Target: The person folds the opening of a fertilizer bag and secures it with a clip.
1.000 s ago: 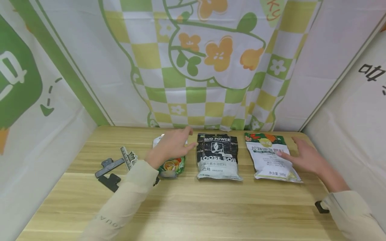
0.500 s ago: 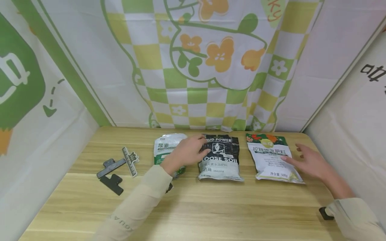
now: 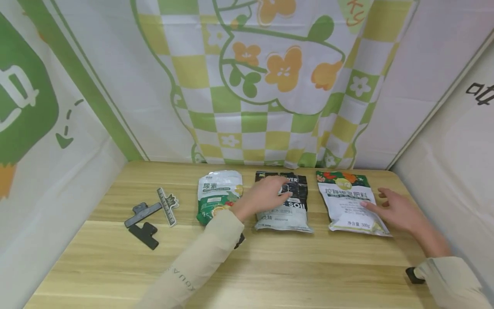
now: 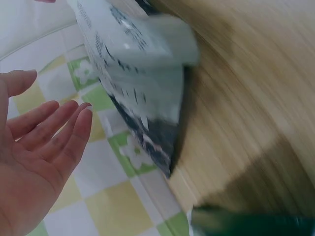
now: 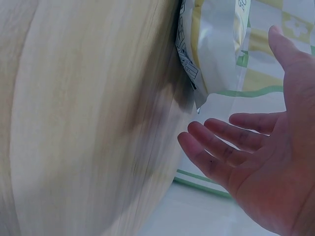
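Observation:
Three bags lie in a row on the wooden table. My left hand (image 3: 263, 196) is over the black and grey LOOSE SOIL bag (image 3: 283, 219), covering part of its print. In the left wrist view the left hand (image 4: 47, 157) has its fingers extended beside that bag (image 4: 142, 64), holding nothing. My right hand (image 3: 399, 211) hovers at the right edge of the white bag with a green top (image 3: 347, 206). The right wrist view has the right hand (image 5: 256, 147) with fingers spread, apart from the white bag (image 5: 216, 49). A green and white bag (image 3: 218, 193) lies left of my left hand.
Two dark clips (image 3: 143, 213) (image 3: 144, 235) and a clip with a piano-key pattern (image 3: 167, 207) lie on the left of the table (image 3: 270, 266). A checked curtain (image 3: 254, 124) hangs behind the table's back edge, with white fabric walls on both sides.
My left hand has moved right, from over the green and white bag to over the black and grey one. My right hand has shifted slightly near the white bag. The bags lie as before.

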`<state>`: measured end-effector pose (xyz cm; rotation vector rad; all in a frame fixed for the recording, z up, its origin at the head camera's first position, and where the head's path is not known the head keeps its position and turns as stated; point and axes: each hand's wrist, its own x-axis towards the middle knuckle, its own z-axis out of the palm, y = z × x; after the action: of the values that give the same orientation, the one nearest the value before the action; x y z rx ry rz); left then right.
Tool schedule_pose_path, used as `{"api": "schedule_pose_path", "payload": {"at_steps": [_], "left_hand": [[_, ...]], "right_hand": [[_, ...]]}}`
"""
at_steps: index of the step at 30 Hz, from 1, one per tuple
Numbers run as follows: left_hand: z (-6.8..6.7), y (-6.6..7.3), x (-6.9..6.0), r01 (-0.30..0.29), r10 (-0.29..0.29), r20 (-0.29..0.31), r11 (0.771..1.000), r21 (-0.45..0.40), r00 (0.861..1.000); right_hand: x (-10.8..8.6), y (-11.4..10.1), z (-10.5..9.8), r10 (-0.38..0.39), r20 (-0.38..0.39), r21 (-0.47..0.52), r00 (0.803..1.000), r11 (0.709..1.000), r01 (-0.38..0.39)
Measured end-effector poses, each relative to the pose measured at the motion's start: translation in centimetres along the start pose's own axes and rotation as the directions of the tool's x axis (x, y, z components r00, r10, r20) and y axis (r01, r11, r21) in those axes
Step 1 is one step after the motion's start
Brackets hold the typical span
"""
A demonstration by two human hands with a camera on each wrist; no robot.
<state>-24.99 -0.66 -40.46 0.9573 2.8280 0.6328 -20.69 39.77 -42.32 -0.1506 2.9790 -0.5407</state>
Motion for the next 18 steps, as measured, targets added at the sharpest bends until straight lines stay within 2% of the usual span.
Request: {"api": "schedule_pose_path", "payload": {"at_steps": [3,10,13,18], "left_hand": [[0.6,0.5,0.7,0.002,-0.002,0.001,0.999,-0.038,1.000],[2.1,1.0,1.5,0.057,-0.060,-0.017,0.989,-0.138,0.998],[2.5,1.5,1.7,0.049,-0.053,-0.012,0.982,-0.184,0.999],[2.8,2.7,2.0,0.044,-0.043,0.009,0.955,-0.294,0.999]], "right_hand": [[0.0,0.1,0.2,0.003,0.005,0.005,1.000,1.000,-0.003],[0.0,-0.1,0.5,0.005,0.005,0.012,1.000,1.000,-0.006],[-0.1,-0.1,0.7,0.015,0.007,0.016,1.000,1.000,-0.015],[-0.2,-0.1,0.7,0.042,0.019,0.010,0.999,0.999,-0.042]]}}
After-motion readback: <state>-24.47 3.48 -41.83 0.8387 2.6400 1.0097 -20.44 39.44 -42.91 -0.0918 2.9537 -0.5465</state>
